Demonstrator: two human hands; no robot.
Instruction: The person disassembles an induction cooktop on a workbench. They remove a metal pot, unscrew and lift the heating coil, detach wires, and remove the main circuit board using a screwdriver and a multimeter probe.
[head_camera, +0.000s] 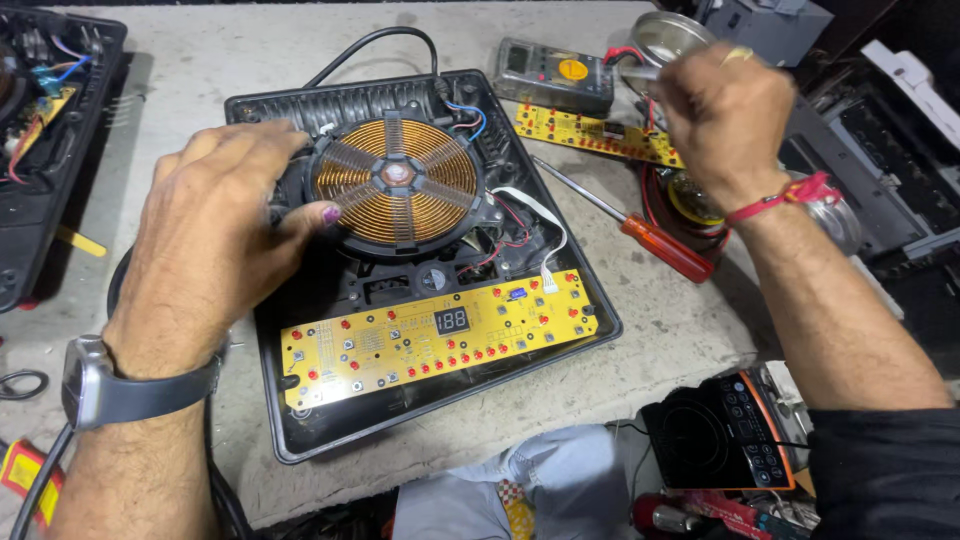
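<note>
Head view, looking down at a grey tabletop (640, 330). An opened induction cooker base (420, 260) lies in the middle, its top cover off, showing one round copper coil (395, 180) and one yellow control board (435, 335) with a small digit display.

The left hand (215, 215), a watch on its wrist, rests spread on the coil's left edge, grip wide, holding nothing. The right hand (720, 115) is raised at the upper right, its grip closed around a thin metal tool whose kind I cannot tell.

Judging by this, disassembly is done; the coil and board are not yet removed.

Nearby: one red-handled screwdriver (665, 248), one multimeter (555, 75), a second loose yellow board (600, 133), and one small intact black cooktop (720, 432).
</note>
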